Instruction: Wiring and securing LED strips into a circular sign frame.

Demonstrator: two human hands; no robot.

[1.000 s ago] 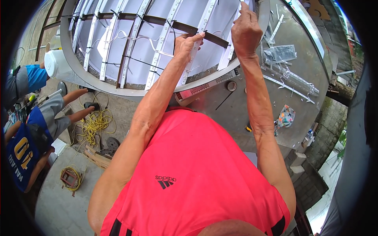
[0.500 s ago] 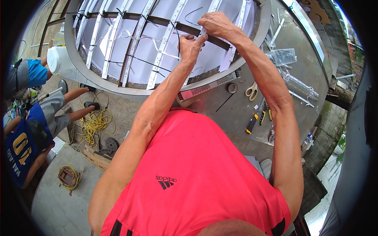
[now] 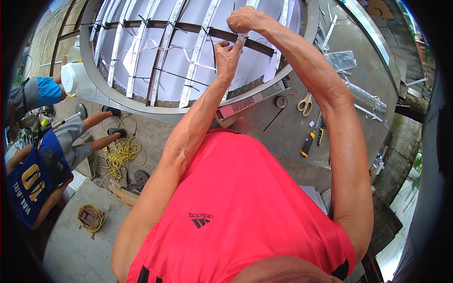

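Observation:
A round metal frame holds white LED strips laid across a brown metal bar. Black cable ties bind strips to the bar. My left hand grips one LED strip between thumb and fingers, just below the bar. Directly above it, my right hand is closed in a fist over the same strip. The end of a black cable tie sticks out past that fist; the rest is hidden by the fingers. A loose white wire runs across the strips beside my left hand.
A perforated metal power supply lies against the frame's near side. On the grey table are a tape roll, scissors, a yellow-black cutter and clear plastic packaging. At left, people sit near yellow cord and a white bucket.
My right fist has shifted slightly up and left. The curved cable tie tail beside it now shows only as a short straight end. My left hand stays at the strip.

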